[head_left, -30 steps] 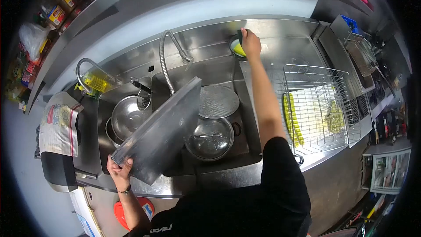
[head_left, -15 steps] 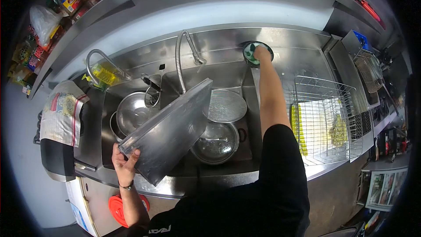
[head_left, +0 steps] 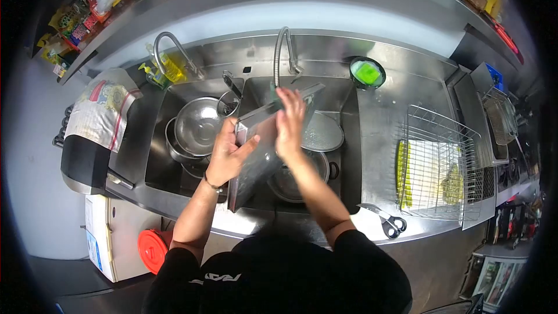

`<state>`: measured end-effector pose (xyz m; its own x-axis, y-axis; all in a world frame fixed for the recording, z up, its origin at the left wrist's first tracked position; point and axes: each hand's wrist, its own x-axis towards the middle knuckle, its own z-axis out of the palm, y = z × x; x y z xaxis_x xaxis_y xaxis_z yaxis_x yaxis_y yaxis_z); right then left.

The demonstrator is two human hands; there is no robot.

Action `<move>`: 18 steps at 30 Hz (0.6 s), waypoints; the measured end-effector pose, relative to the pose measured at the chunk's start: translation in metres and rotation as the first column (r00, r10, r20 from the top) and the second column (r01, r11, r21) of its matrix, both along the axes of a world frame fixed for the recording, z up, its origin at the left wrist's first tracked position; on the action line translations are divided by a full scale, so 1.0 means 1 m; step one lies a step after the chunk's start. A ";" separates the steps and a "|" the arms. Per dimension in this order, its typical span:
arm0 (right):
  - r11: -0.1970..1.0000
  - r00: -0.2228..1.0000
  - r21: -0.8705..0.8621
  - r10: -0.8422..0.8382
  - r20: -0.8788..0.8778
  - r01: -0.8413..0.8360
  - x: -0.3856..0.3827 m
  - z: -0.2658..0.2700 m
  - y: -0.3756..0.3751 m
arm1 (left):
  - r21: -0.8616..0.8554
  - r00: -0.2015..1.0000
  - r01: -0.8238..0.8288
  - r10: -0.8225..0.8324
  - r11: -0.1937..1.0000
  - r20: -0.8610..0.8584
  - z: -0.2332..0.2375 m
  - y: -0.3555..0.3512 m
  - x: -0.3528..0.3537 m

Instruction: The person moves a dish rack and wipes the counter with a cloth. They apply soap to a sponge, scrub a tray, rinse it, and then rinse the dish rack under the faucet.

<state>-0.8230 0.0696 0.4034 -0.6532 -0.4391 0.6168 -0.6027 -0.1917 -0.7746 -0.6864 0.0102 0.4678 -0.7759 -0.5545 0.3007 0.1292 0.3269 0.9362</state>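
My left hand [head_left: 228, 154] grips one end of a flat rectangular metal tray [head_left: 249, 181], thumb on its face, holding it tilted over the sink. My right hand [head_left: 289, 125] presses against the tray's upper side, slightly blurred. A bit of green scouring pad [head_left: 274, 91] shows at its fingertips; most of the pad is hidden. Below the tray, the right basin holds a round metal lid [head_left: 322, 132] and a pot with a glass lid [head_left: 296, 183]. Behind the basin to the right, a dark bowl [head_left: 353, 75] holds a bright green sponge [head_left: 368, 72].
In the left basin sit a metal bowl [head_left: 200, 125] and a strainer [head_left: 228, 104]. Two faucets, one a flexible spout [head_left: 278, 52], rise behind. On the right counter stand a wire rack [head_left: 442, 122] and scissors [head_left: 393, 227]. A cloth [head_left: 104, 116] hangs at the left.
My right hand has left the bowl and come to the tray. The tray has turned more upright and moved right in view. The bright green sponge in the bowl is now uncovered.
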 end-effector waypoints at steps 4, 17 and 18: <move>0.995 1.000 -0.101 -0.012 -0.018 0.010 0.052 0.024 -0.003 | 0.053 0.998 0.024 -0.021 0.998 -0.066 0.007 0.002 -0.003; 0.994 0.806 -0.019 -0.077 0.586 0.109 0.043 -0.061 -0.017 | 0.050 0.990 -0.094 0.098 0.994 -0.099 0.016 0.028 0.025; 0.989 0.811 -0.056 -0.077 0.580 0.135 0.054 -0.058 -0.022 | 0.048 0.990 -0.088 0.093 0.995 -0.106 0.016 0.027 0.021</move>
<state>-0.7685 0.0480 0.3453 -0.9402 -0.3075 0.1466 -0.0729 -0.2388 -0.9683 -0.6653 0.0369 0.4838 -0.6864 -0.6350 0.3543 0.2017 0.3019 0.9318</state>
